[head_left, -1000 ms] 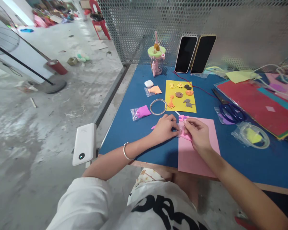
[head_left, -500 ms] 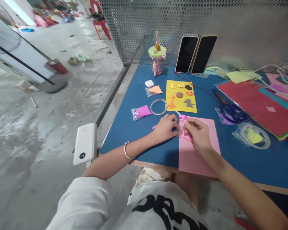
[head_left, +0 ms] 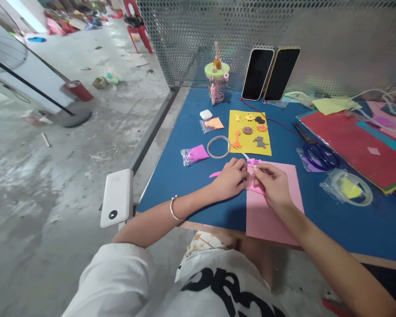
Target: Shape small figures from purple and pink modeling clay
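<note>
Over the upper left corner of a pink sheet [head_left: 273,226], both hands pinch a small clear plastic bag with pink clay [head_left: 255,188] in it. My left hand [head_left: 231,178] has its fingers curled at the bag's left side. From the right, the thumb and fingertips of my right hand [head_left: 274,184] press together on the bag. Pink and purple bits [head_left: 252,162] lie just beyond the fingertips. Sticking out beside my left hand is a slim magenta tool [head_left: 214,175]. A yellow sheet [head_left: 250,148] with several small clay animals on it lies farther back.
Left of the yellow sheet are a ring [head_left: 208,147], a bagged purple clay pack [head_left: 198,153] and an orange one [head_left: 214,123]. Scissors [head_left: 320,155], a tape roll [head_left: 366,193] and coloured sheets [head_left: 353,138] lie right. Two phones [head_left: 258,75] and a cup [head_left: 217,79] stand behind.
My left hand has shifted very slightly to the right, and more of the magenta tool shows beside it. Both hands keep their pinch on the bag.
</note>
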The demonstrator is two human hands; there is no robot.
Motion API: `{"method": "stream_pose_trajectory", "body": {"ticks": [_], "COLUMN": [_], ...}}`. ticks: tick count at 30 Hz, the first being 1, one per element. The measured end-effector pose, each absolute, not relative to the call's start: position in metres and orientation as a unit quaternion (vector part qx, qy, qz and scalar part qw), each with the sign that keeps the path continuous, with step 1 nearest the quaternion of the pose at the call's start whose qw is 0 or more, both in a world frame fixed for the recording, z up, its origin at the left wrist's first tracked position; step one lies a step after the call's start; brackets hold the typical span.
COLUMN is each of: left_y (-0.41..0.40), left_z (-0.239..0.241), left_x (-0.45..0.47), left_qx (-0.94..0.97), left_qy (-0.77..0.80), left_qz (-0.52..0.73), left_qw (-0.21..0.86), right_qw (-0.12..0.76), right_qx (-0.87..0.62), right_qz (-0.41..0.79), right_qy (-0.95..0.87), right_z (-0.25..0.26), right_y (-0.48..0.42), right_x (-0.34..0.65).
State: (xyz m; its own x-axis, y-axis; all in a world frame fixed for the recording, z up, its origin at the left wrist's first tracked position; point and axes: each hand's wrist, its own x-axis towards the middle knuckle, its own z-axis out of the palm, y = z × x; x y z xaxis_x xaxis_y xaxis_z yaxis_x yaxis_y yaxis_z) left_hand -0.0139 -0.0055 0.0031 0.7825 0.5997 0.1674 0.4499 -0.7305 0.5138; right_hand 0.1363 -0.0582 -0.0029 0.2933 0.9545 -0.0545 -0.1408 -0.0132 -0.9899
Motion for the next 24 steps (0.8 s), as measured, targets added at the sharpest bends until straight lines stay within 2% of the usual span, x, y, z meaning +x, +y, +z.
{"method": "stream_pose_trajectory", "body": {"ticks": [10, 14, 19, 24], "left_y": [-0.002, -0.002, -0.003, -0.007], "left_z": [0.012, 0.018, 0.017, 0.016], "left_x": [-0.02, -0.02, -0.02, -0.019], "left_qx": [0.867, 0.792, 0.709, 0.676], "left_qy": [0.351, 0.395, 0.364, 0.342], "left_qz": [0.249, 0.321, 0.372, 0.395], "left_qw": [0.252, 0.337, 0.475, 0.519], "right_qw": [0.612, 0.614, 0.619, 0.624], "right_qx": [-0.533, -0.535, -0.542, -0.539], "right_qz": [0.468, 0.461, 0.438, 0.418], "right_qy": [-0.352, -0.352, -0.362, -0.381], "right_z": [-0.004, -0.003, 0.0, 0.0], "right_y": [-0.058, -0.058, -0.059, -0.06], "right_x": [0.138, 0.138, 0.139, 0.14]}}
